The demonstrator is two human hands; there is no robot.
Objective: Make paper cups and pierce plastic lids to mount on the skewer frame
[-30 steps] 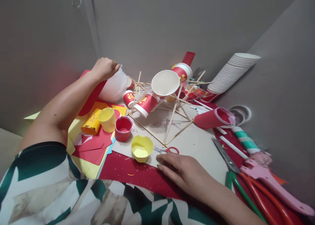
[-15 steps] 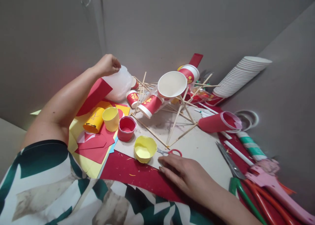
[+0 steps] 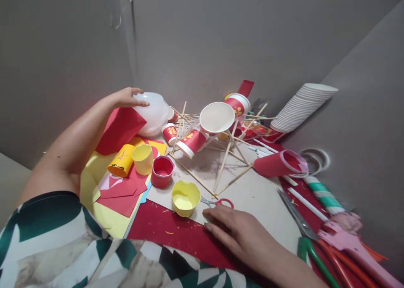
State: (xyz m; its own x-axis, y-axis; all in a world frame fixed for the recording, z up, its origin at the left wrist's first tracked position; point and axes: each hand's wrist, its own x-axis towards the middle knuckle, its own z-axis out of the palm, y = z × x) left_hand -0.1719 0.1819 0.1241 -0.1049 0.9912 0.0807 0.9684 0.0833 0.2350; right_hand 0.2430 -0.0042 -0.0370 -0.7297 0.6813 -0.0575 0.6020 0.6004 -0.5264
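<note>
We get soft, even indoor light here, kinda dim on the grey walls (image 3: 221,35) and brighter on the tabletop (image 3: 259,191). Shadows are faint. The white plastic container (image 3: 156,113) has a mild sheen. The wide lens bends the edges, and the pink tool (image 3: 356,248) at bottom right looks smeared.

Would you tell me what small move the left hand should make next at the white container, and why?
Probably curl the left hand around the white container for a firmer hold: its fingers lie flat across the top, not gripping, and a red paper sheet stands close in front of it. The right hand rests flat by the small scissors, free to help.
</note>
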